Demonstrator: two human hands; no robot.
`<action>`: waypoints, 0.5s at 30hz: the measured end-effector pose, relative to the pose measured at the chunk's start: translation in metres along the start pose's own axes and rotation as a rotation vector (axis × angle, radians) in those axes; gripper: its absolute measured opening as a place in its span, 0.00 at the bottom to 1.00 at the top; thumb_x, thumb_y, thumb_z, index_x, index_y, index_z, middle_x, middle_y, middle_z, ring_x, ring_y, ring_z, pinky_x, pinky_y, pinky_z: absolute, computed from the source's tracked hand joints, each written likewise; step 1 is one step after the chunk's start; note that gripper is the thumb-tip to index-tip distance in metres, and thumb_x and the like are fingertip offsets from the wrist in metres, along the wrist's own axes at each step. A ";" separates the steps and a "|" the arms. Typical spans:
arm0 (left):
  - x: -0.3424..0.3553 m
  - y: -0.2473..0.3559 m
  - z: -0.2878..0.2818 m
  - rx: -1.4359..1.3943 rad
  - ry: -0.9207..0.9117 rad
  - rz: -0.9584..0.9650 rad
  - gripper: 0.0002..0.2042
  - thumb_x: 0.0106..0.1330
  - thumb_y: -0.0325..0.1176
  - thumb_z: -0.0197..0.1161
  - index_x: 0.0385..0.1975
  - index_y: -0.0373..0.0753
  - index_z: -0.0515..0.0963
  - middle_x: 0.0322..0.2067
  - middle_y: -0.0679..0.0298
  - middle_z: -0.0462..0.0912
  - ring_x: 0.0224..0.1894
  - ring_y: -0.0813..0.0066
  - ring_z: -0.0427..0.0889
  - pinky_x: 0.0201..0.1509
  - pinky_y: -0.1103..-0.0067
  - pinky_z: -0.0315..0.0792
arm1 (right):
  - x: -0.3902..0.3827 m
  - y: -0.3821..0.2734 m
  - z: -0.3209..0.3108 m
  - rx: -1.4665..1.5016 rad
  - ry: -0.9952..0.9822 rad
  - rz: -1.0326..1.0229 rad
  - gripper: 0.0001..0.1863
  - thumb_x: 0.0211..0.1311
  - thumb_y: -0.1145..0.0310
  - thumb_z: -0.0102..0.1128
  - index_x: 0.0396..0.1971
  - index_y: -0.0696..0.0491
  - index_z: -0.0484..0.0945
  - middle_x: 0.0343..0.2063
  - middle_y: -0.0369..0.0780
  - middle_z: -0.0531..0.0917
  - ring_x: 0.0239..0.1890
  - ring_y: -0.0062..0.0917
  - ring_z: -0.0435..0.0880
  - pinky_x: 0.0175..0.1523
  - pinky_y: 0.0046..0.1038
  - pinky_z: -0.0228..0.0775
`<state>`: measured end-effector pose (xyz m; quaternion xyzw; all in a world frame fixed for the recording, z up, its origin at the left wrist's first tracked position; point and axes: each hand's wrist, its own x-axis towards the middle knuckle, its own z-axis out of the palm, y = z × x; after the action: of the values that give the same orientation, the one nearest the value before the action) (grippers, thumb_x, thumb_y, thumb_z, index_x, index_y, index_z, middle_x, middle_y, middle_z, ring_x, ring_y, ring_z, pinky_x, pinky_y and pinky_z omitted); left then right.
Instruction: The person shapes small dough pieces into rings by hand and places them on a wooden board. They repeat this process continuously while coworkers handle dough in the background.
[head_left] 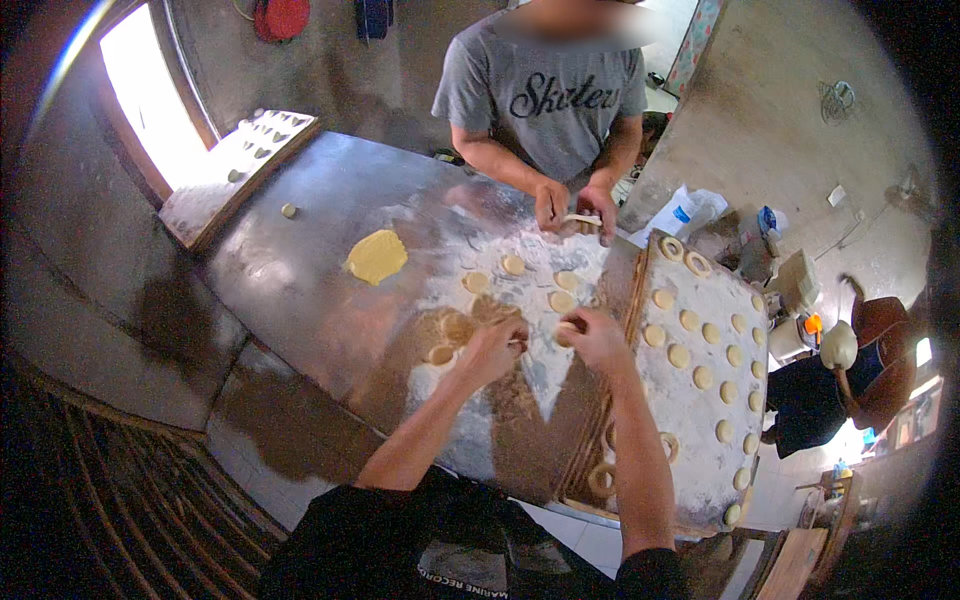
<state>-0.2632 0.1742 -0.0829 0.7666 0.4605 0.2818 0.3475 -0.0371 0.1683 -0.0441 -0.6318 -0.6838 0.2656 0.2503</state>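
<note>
Over the floured metal table [330, 200], my right hand [600, 342] pinches a small round of dough [567, 333] at its fingertips. Close to its left, my left hand [495, 348] has its fingers closed; something pale shows at the tips, too small to make out. Several pale dough rounds lie around them: one dough round [440, 354] left of my left hand, others [562, 302] just beyond my right. Farther left rests a flat yellow slab [377, 257], apparently dough or fat.
A floured board [690, 440] with dough rounds and rings stands at the right, under my right forearm. Across the table, a co-worker's hands [575, 212] hold a dough ring [583, 220]. Another board [215, 195] with pieces sits far left. Someone else [810, 405] stands at right.
</note>
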 end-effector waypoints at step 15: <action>0.022 -0.073 -0.058 -0.011 0.092 0.003 0.15 0.67 0.34 0.59 0.51 0.35 0.75 0.26 0.53 0.84 0.30 0.50 0.85 0.37 0.59 0.77 | 0.085 -0.046 0.093 0.256 -0.183 0.288 0.11 0.61 0.73 0.64 0.40 0.56 0.71 0.32 0.38 0.80 0.35 0.22 0.82 0.38 0.26 0.75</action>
<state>-0.3348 0.2340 -0.1038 0.7517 0.4731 0.3197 0.3299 -0.1407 0.2459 -0.0805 -0.6594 -0.5668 0.4397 0.2249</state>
